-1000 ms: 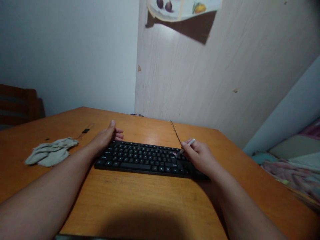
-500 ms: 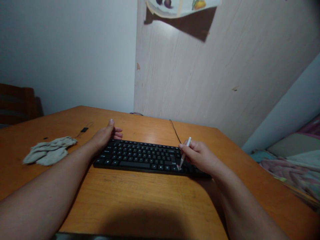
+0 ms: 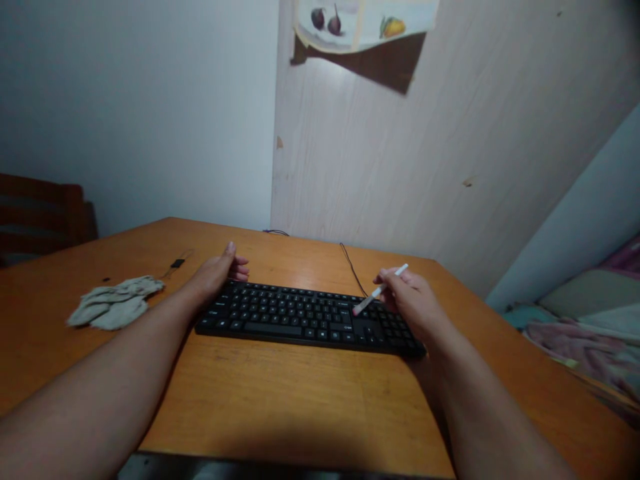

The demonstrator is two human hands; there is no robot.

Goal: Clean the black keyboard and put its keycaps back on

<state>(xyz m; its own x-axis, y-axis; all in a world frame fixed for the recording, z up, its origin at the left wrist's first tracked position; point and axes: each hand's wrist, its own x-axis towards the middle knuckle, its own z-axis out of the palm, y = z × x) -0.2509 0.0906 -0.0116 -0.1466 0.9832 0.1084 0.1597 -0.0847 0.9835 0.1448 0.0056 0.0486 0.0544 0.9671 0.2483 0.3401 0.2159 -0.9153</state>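
A black keyboard lies across the wooden table, its keys facing up. At its far left corner rests my left hand, thumb raised and fingers loosely bent behind the back edge, not wrapped round it. My right hand is over the right part of the keyboard, closed on a slim white brush. Held at a slant, the brush has its pinkish tip down at the keys between the main block and the number pad. Part of the number pad is hidden by that hand.
Left of my left forearm lies a crumpled pale cloth or glove. Behind it are a small black piece with a thin loop and a tiny dark bit. The keyboard's cable runs back towards the wall.
The brush tip has moved away from me, from the near-edge keys to the farther rows, and the brush leans more to the right. My left hand stays at the keyboard's corner. The view shifted slightly.
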